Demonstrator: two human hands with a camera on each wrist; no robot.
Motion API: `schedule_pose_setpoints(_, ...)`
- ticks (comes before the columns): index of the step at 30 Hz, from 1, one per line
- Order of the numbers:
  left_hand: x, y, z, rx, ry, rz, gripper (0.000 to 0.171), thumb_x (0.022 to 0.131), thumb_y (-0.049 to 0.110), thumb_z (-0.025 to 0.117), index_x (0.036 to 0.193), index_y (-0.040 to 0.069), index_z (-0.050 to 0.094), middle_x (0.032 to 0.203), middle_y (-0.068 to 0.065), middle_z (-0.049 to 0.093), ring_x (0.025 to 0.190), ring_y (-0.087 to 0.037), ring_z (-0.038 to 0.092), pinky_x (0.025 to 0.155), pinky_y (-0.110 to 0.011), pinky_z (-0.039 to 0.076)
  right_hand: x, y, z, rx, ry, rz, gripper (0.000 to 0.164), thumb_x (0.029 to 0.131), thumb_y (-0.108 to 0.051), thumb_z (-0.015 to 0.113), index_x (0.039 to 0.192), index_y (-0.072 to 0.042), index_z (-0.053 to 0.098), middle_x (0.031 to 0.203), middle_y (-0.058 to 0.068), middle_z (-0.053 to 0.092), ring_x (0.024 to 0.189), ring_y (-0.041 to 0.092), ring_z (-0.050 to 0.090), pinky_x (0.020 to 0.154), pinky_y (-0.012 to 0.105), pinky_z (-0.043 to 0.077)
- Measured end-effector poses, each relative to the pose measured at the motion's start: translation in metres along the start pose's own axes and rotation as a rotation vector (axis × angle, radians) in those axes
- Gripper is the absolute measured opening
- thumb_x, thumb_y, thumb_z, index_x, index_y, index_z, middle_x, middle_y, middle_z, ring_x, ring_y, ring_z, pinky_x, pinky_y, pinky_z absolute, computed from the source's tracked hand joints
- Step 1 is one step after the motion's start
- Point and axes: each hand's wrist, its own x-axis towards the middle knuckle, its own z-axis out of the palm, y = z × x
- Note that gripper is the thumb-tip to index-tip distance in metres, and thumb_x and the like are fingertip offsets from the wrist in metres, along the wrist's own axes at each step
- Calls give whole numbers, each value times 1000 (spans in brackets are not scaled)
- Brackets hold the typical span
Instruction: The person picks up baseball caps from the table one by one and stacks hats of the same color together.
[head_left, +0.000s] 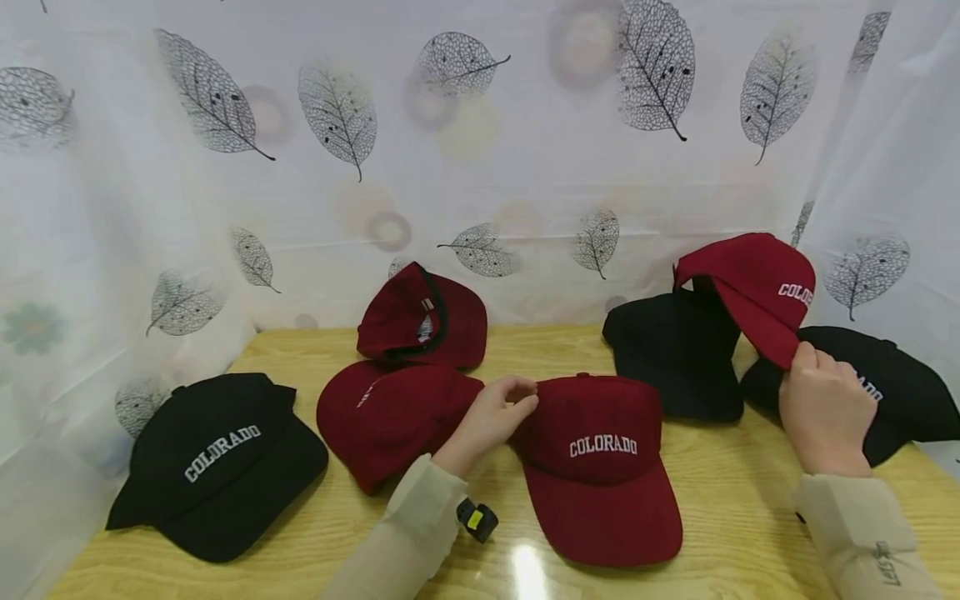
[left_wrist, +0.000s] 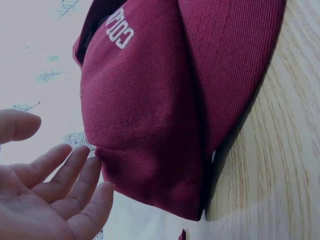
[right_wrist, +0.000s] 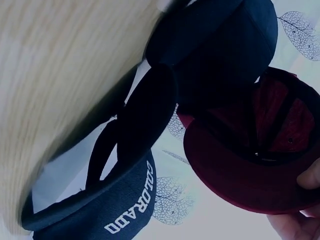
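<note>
My right hand (head_left: 828, 408) pinches the brim of a red baseball cap (head_left: 750, 271), thumb on one face and fingers on the other. That cap is raised over a black cap (head_left: 667, 358) and overlaps it in the head view; its inside shows in the right wrist view. My left hand (head_left: 491, 417) is beside the crown of another red cap (head_left: 588, 417) lettered COLORADO, brim toward me. In the left wrist view the fingers are loosely bent, with their tips right at the crown's edge (left_wrist: 145, 90) and nothing gripped.
Left of my left hand lies a red cap (head_left: 390, 417), with another red cap (head_left: 457, 325) behind it showing its inside. A black COLORADO cap (head_left: 217, 467) lies far left. Another black cap (head_left: 900, 383) is at the right, partly behind my right hand. A leaf-patterned curtain (head_left: 525, 183) backs the wooden table (head_left: 735, 517).
</note>
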Motion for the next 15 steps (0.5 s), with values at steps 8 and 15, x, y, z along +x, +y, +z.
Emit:
schedule_pose_setpoints(8,1,-1,0,11,-7,2,28,90,18,51,113,2,55,110,-9,56,104,-25,49,86,-39,39,1,-1,-4,-6,5,24,21,87,-3,43,97,13,52,85,33,54,62,49,46,41,58,33)
schedule_pose_setpoints(15,1,-2,0,10,-8,4,28,90,18,51,113,2,55,111,-10,56,104,-25,49,86,-39,39,6,-5,-12,-7,77,-5,23,87,-3,42,98,15,52,84,33,55,61,48,46,42,58,34)
